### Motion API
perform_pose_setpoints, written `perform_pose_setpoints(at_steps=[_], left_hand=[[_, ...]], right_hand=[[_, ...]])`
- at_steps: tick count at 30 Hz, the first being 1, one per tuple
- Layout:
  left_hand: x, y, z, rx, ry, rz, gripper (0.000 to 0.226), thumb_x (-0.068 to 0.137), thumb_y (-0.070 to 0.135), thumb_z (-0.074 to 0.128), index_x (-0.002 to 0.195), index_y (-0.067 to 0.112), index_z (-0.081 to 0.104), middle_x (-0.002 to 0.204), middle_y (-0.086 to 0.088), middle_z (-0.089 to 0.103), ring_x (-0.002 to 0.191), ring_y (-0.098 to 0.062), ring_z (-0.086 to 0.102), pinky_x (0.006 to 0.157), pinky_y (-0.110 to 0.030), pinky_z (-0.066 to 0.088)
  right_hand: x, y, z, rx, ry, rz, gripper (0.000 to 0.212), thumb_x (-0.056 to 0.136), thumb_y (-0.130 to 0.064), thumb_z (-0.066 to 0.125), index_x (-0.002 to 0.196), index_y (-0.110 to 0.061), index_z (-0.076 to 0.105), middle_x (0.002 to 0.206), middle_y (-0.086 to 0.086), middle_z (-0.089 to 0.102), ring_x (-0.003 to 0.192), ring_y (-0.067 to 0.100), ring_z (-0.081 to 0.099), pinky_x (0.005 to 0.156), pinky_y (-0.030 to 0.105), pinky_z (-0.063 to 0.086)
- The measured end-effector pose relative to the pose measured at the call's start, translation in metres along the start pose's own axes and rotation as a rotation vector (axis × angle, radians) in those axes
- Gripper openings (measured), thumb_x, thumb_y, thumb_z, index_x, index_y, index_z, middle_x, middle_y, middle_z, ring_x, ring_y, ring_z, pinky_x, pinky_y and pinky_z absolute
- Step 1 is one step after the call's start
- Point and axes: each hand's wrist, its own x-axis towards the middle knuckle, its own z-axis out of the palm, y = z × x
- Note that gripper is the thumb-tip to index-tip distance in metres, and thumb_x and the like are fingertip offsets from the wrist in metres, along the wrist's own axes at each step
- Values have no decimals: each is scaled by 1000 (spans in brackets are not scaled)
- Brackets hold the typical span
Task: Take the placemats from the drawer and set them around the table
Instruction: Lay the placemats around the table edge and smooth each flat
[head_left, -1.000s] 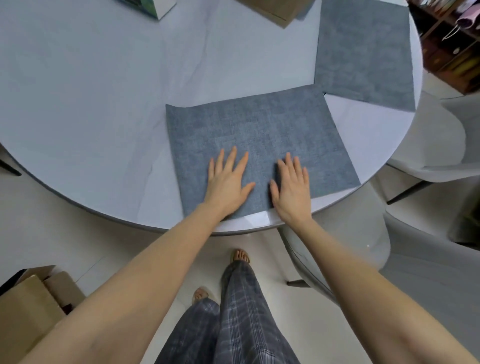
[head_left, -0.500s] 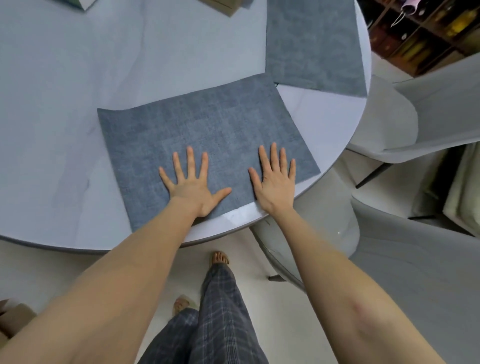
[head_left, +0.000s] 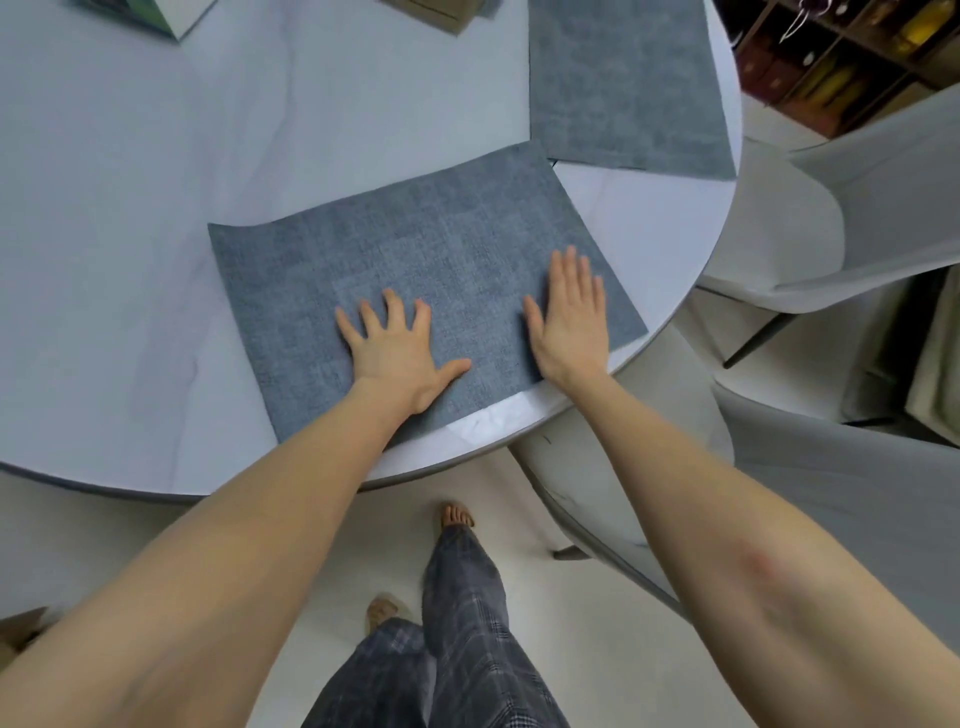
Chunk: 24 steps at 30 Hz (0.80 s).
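A blue-grey placemat (head_left: 415, 249) lies flat on the round white table (head_left: 156, 208), close to its near edge. My left hand (head_left: 397, 353) rests palm down on the mat's near middle, fingers spread. My right hand (head_left: 571, 317) lies flat on the mat's right part, fingers together. Neither hand holds anything. A second placemat (head_left: 623, 88) of the same cloth lies further right along the table's rim, its near corner almost touching the first mat.
Pale grey chairs (head_left: 831, 218) stand to the right of the table, one (head_left: 597, 467) tucked under its near edge. A brown box (head_left: 431, 13) and a green-sided box (head_left: 140, 15) sit at the table's far side. Dark shelves (head_left: 841, 52) fill the top right corner.
My hands have slid further apart over the near placemat, the right one going toward its right edge. The view has shifted a little.
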Motion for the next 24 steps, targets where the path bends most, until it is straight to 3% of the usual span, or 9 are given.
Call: perform_pose_setpoints(at_steps=[2,4,6,8,11,16,24], left_hand=[[8,1,-14,30,222,47,67,91,63,35,138,14,39,143,-15,36,132,-34,34,114,-63,9],[28,4,-25,-15,321,97,57,94,51,41,138,15,40,148,-13,32,137,-32,28,114,-62,8],[58,8,-35,-106,243,94,76,90,55,48,151,22,18,160,-10,7,147,-34,3,112,-64,1],[89,10,-46,-244,42,8,110,75,63,64,153,26,-5,159,-7,-19,145,-34,-19,111,-66,-5],[114,9,-50,-291,-197,-75,148,51,68,79,148,26,-24,152,-9,-37,139,-35,-33,107,-66,-12],[120,15,-55,-233,-295,-113,154,48,65,82,144,25,-31,148,-8,-43,137,-35,-36,108,-67,-10],[126,27,-75,-168,-385,-177,153,50,61,84,146,21,-27,152,-10,-36,140,-38,-30,109,-71,4]], right_hand=[[17,-7,1,-1,-46,-183,60,101,-36,33,152,-11,12,160,8,8,148,23,3,119,35,-3],[38,-7,3,-12,-73,-265,60,101,-35,34,152,-13,12,160,8,7,148,23,3,118,34,-4],[62,-6,5,-3,-84,-300,60,101,-36,34,152,-13,12,160,8,7,148,23,3,118,35,-3],[90,-9,8,-25,-116,-360,60,101,-38,33,152,-15,12,160,8,6,148,23,2,119,35,-3],[122,-16,14,-67,-180,-501,60,99,-44,27,152,-19,13,160,7,6,148,22,2,119,35,-3],[155,-6,24,-126,-245,-642,64,96,-54,22,152,-24,12,160,0,7,148,17,3,120,34,-2],[202,23,19,-58,-175,-321,65,100,-46,23,153,-13,3,161,3,0,148,15,-3,120,31,-2]])
